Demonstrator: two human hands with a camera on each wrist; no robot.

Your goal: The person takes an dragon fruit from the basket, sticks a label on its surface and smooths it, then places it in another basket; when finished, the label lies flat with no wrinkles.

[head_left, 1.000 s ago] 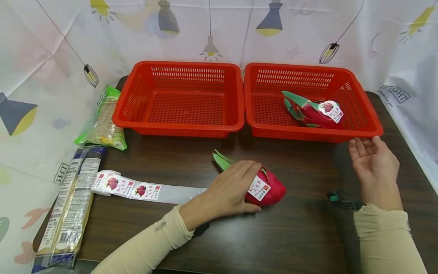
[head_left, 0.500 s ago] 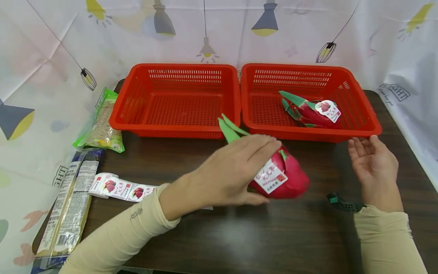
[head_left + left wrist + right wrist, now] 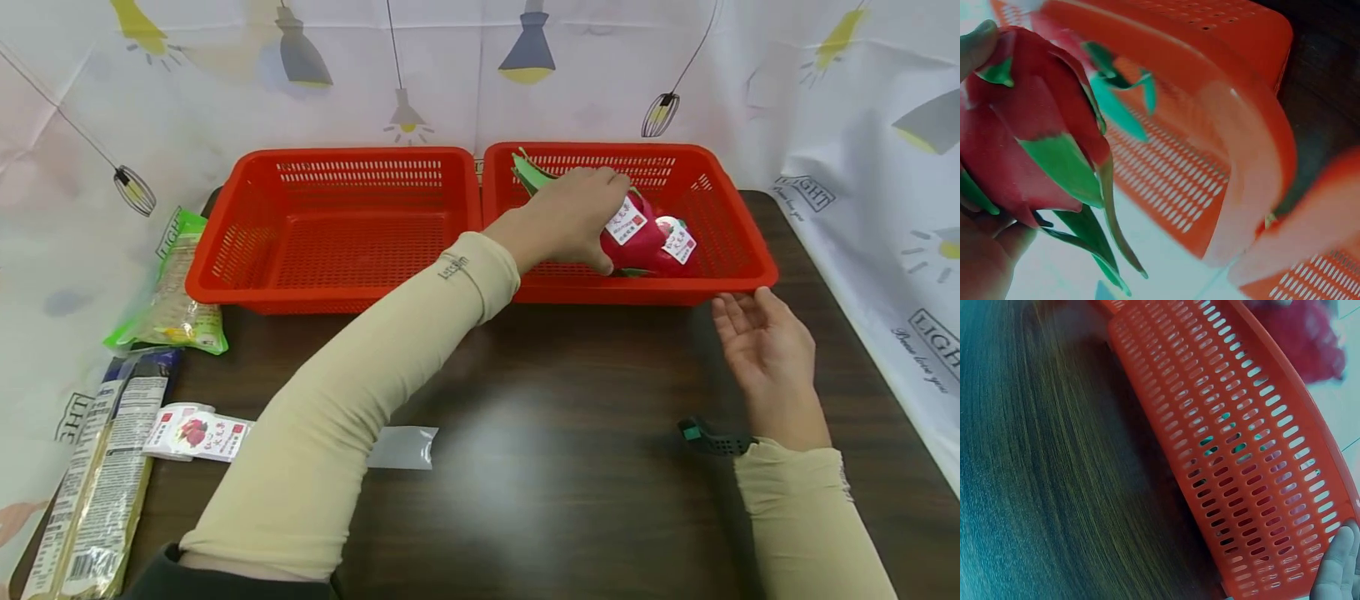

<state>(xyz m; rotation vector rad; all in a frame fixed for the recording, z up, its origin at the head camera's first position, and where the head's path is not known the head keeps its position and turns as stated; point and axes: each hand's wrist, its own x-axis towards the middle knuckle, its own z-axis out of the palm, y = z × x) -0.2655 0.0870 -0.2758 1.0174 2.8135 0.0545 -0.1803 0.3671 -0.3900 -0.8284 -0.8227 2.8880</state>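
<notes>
My left hand [image 3: 573, 217] grips a red dragon fruit [image 3: 636, 240] with green leaf tips, over the right red basket [image 3: 738, 237]. A printed label [image 3: 626, 220] sits on the fruit. In the left wrist view the held dragon fruit [image 3: 1041, 137] hangs beside the basket wall, thumb and fingers around it. A second labelled dragon fruit [image 3: 673, 267] lies in that basket, partly hidden behind the held one. My right hand [image 3: 772, 354], palm up, touches the basket's front right corner under the rim; its fingertips [image 3: 1338, 553] show against the basket in the right wrist view.
Another red basket [image 3: 337, 293] stands to the left. A roll of labels [image 3: 198, 433] lies unrolled across the table, its strip partly under my left forearm. A green-edged bag [image 3: 176, 292] and a long package [image 3: 112, 467] lie far left. A black strap [image 3: 712, 442] lies by my right wrist.
My left hand has lifted the dragon fruit off the table and carried it forward and right, over the right basket. The right hand stays at the basket corner; the head view has shifted right.
</notes>
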